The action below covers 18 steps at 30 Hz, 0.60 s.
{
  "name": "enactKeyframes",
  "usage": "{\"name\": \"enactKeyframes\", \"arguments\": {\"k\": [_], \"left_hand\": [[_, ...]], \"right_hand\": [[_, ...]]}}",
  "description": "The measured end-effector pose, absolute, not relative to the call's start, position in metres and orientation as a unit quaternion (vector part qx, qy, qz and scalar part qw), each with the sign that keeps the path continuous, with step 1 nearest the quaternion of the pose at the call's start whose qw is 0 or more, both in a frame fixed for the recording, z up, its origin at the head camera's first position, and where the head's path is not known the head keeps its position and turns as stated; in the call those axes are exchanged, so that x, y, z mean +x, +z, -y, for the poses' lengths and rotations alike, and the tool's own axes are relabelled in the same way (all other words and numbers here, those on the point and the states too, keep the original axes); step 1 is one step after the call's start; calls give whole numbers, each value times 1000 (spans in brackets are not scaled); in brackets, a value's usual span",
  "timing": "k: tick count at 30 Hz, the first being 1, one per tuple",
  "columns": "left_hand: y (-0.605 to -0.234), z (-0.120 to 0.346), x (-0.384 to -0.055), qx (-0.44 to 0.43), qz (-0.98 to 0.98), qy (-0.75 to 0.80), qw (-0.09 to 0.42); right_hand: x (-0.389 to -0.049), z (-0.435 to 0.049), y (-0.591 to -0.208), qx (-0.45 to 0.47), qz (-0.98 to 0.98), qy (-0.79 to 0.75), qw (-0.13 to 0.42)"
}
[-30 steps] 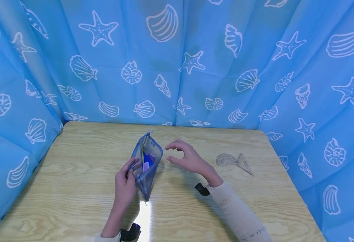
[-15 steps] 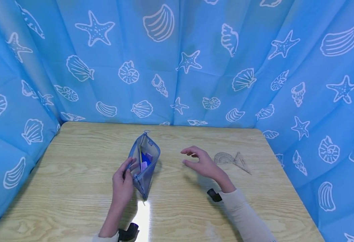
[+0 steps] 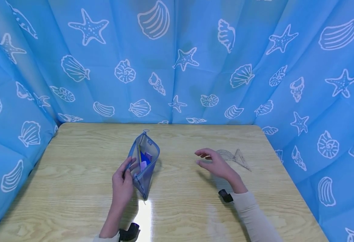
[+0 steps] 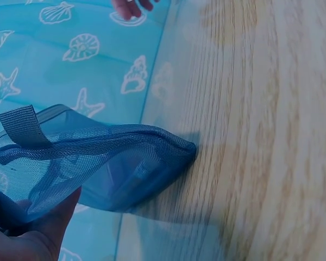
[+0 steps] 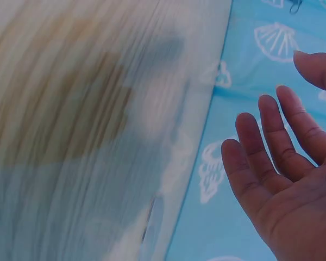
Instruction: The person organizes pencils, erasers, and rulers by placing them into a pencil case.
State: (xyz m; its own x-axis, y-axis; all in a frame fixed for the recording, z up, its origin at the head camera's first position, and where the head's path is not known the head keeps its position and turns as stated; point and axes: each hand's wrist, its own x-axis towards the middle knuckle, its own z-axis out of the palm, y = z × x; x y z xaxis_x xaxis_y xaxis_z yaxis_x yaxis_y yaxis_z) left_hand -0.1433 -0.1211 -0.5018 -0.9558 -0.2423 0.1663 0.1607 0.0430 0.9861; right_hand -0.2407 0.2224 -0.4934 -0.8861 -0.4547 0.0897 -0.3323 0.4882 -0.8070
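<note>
Nearest the person, two pale sleeves come in over the front edge of the wooden table (image 3: 74,188), each with a small black camera strapped at the wrist. The left hand (image 3: 123,184) pinches the near-left rim of a blue mesh pouch (image 3: 143,164), thumb and fingers curled on the fabric, propping it on edge with its zipped mouth gaping upward. The right hand (image 3: 214,163) hovers above the table well to the right of the pouch, fingers relaxed and spread, holding nothing; nothing lies between it and the pouch. Just beyond its fingertips a clear protractor (image 3: 226,155) and a clear set square (image 3: 241,158) lie flat side by side, partly hidden by the hand. The pouch sits about mid-table, slightly left of centre, its narrow end pointing toward the person; through the see-through mesh a yellow pencil, something dark blue and a pale purple piece show inside. A small ring pull hangs at its far end. Behind everything, a blue curtain (image 3: 177,60) printed with white shells and starfish wraps round three sides.
</note>
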Motion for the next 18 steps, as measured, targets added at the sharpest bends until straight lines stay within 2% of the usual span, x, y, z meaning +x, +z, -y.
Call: {"name": "enactKeyframes", "arguments": {"k": [18], "left_hand": [[-507,120,-147,14,698,-700,150]], "right_hand": [[-259,-295,-509,-186,-901,-391,8]]}}
